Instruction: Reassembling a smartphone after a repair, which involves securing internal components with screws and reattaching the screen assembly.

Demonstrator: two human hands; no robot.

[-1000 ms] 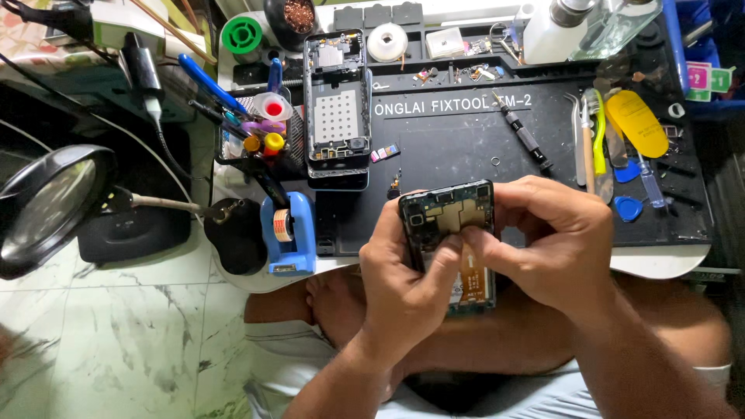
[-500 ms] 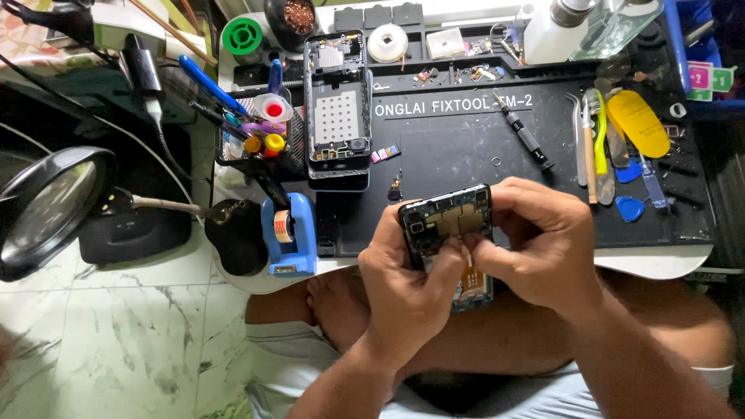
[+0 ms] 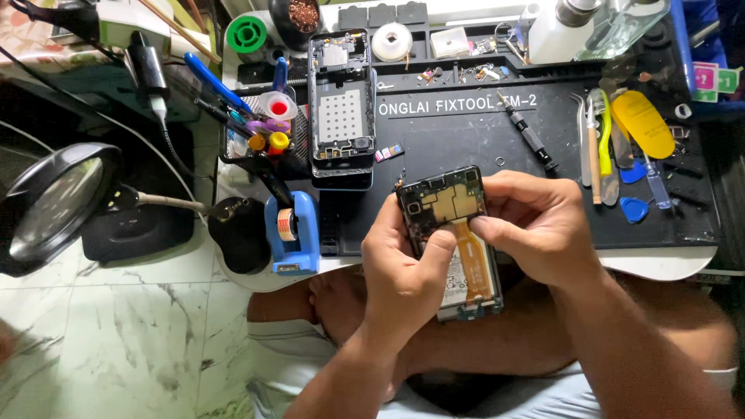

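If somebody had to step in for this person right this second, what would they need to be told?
Left hand: grips the opened phone from its left side, thumb lying across the exposed inside.
Right hand: holds the phone's right edge, fingertips on the orange flex strip near the circuit board.
The phone is held just off the near edge of the black work mat, above the lap.
Done: its back is off and the inner parts are bare. A second stripped phone frame lies on the mat.
Left: board and flex are in place. Screwdriver and tweezers lie on the mat to the right.
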